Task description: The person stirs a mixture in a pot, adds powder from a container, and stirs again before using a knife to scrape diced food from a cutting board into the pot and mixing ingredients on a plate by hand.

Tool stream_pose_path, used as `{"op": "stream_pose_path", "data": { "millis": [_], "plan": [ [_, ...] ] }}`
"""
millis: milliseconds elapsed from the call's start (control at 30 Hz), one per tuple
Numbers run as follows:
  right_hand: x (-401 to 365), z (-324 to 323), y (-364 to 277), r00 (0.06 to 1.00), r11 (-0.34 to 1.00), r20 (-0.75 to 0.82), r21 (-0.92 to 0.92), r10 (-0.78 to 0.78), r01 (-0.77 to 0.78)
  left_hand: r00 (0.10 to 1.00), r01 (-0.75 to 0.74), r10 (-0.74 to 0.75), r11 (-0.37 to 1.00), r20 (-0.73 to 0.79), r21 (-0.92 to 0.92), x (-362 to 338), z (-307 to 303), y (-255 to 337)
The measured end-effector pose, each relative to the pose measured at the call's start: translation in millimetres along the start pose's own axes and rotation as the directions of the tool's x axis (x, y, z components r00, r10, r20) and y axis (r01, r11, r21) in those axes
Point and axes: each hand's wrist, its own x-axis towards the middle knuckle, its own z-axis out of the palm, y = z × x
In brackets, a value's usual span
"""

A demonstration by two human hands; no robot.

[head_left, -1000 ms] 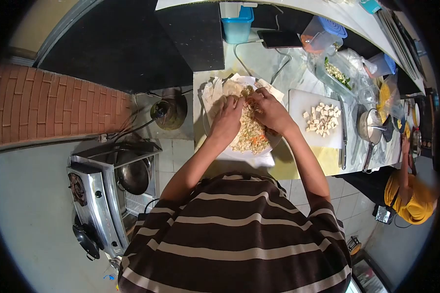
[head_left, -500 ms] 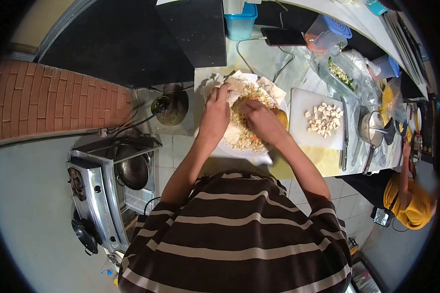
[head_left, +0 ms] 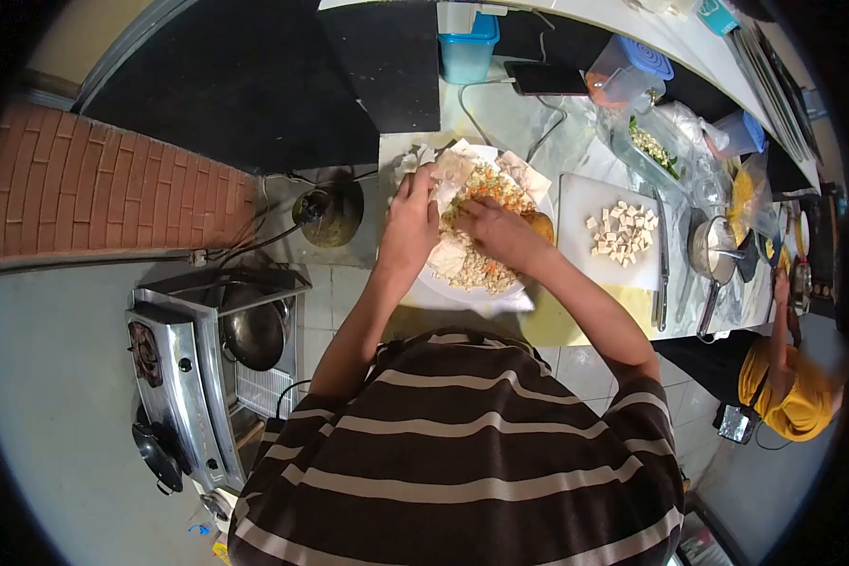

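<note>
A white plate (head_left: 462,291) carries a heap of chopped filling (head_left: 486,274) with orange bits and pale, thin wrapper sheets around its edge. My left hand (head_left: 411,226) is over the plate's left side, its fingers closed on a pale wrapper (head_left: 451,170). My right hand (head_left: 505,234) reaches over the middle of the heap, fingers stretched out and apart, tips touching the filling. Under the right palm the food is hidden. A brownish-yellow rounded item (head_left: 540,224) sits at the plate's right edge, partly covered by the right wrist.
Right of the plate lies a white cutting board (head_left: 580,193) with diced pale cubes (head_left: 623,232), then a knife (head_left: 663,274) and a saucepan (head_left: 712,255). Behind are a clear container (head_left: 653,151) and a phone (head_left: 547,79). A stove (head_left: 174,368) stands left; a person in yellow (head_left: 783,391) works far right.
My right hand has shifted slightly left, and its fingers have gone from bunched together to spread on the filling. My left hand stays at the wrapper. The view has moved slightly.
</note>
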Motion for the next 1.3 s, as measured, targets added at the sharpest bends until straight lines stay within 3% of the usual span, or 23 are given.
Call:
{"op": "stream_pose_path", "data": {
  "millis": [167,233,333,433,500,633,700,833,900,933,1000,1033,1100,1167,1233,1267,1300],
  "plan": [
    [-0.8,-28.5,13.6,0.992,0.943,0.063,0.310,0.105,-0.120,0.999,-0.007,0.007,1.000,-0.034,0.012,-5.2,-6.0,-0.1],
    [-0.6,-32.5,15.4,0.992,0.945,0.061,0.301,0.111,-0.124,0.999,-0.016,0.015,1.000,-0.043,-0.025,-6.4,-6.4,-0.3],
    [-2.8,-20.8,18.4,0.997,0.990,0.066,0.130,0.047,-0.055,0.998,-0.043,0.041,0.998,-0.057,-0.045,-6.4,-2.9,-1.7],
    [-10.9,-5.8,1.2,0.998,0.999,-0.057,0.033,0.021,-0.019,0.999,-0.033,0.029,0.994,-0.043,-0.109,-3.8,8.1,-6.5],
    [-10.8,-4.2,-15.8,0.992,0.992,-0.062,-0.065,0.108,-0.112,0.999,-0.037,0.034,0.995,-0.038,-0.095,-3.0,16.8,-11.3],
    [-0.5,9.5,-13.1,0.989,0.996,-0.127,-0.041,0.079,-0.085,0.997,-0.062,0.060,0.997,-0.042,-0.050,-1.6,28.2,-22.6],
    [4.7,9.7,-6.8,0.999,0.998,-0.036,-0.058,0.030,-0.032,0.998,-0.058,0.056,0.996,-0.031,-0.068,-2.0,28.0,-25.2],
    [6.0,8.6,-3.5,0.999,0.995,-0.023,-0.082,0.046,-0.048,1.000,-0.013,0.013,0.998,-0.007,-0.054,-4.5,26.7,-26.4],
    [5.4,1.6,5.0,0.991,0.987,-0.091,0.136,0.102,-0.089,1.000,-0.026,0.025,0.999,-0.018,-0.045,-5.3,30.5,-32.3],
    [4.9,-4.4,11.5,0.991,0.988,-0.089,0.130,0.097,-0.086,0.999,-0.038,0.037,0.999,-0.029,-0.036,-5.5,32.9,-34.9],
    [1.5,-18.1,26.1,0.988,0.902,-0.074,0.421,0.138,-0.094,0.998,-0.058,0.057,0.998,-0.042,-0.037,-4.6,37.0,-38.1],
    [-1.9,-19.2,32.4,0.989,0.906,-0.072,0.414,0.132,-0.091,0.996,-0.079,0.077,0.996,-0.047,-0.031,-3.8,38.9,-39.7],
    [-4.7,-24.0,38.2,0.973,0.731,-0.130,0.680,0.193,-0.054,0.999,-0.046,0.044,0.996,-0.030,-0.074,-2.3,41.8,-36.4],
    [-7.9,-30.5,41.2,0.974,0.696,-0.044,0.707,0.222,-0.126,1.000,-0.016,0.015,0.993,-0.007,-0.113,-0.9,42.8,-33.5],
    [-10.6,-34.0,40.3,0.929,0.484,0.087,0.834,0.360,-0.265,0.998,-0.053,0.054,0.998,0.019,-0.035,-0.4,43.8,-30.0],
    [-11.1,-32.8,41.7,0.929,0.486,0.083,0.834,0.361,-0.263,0.998,-0.057,0.058,0.998,0.019,-0.034,-1.4,41.5,-24.0],
    [-10.8,-29.4,43.0,0.915,0.407,0.097,0.874,0.392,-0.267,0.998,-0.062,0.062,0.998,-0.013,0.020,-3.5,35.9,-14.2]
  ]
}}
